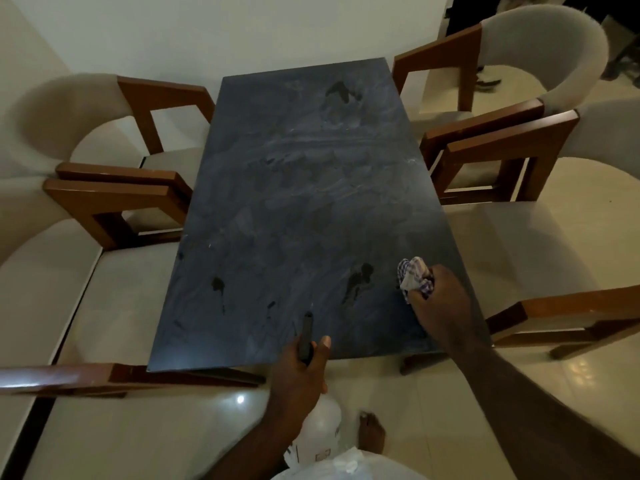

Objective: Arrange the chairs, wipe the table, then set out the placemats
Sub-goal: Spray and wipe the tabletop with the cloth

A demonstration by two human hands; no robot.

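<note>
A dark slate-coloured table point(294, 188) fills the middle, with several wet dark patches on its top. My right hand point(441, 299) grips a bunched checked cloth point(414, 277) at the table's near right corner. My left hand point(299, 370) holds a white spray bottle point(322, 427) by its black head, the nozzle point(306, 334) pointing over the near edge. Two wooden armchairs with beige backs stand on the left point(114, 188), two more on the right point(498, 133). No placemats are in view.
Another chair's wooden arm point(568, 313) sits at the near right, and a wooden rail point(69, 375) runs along the near left. The floor is glossy beige tile. My bare foot point(372, 433) stands just below the table's near edge. A white wall lies beyond the table.
</note>
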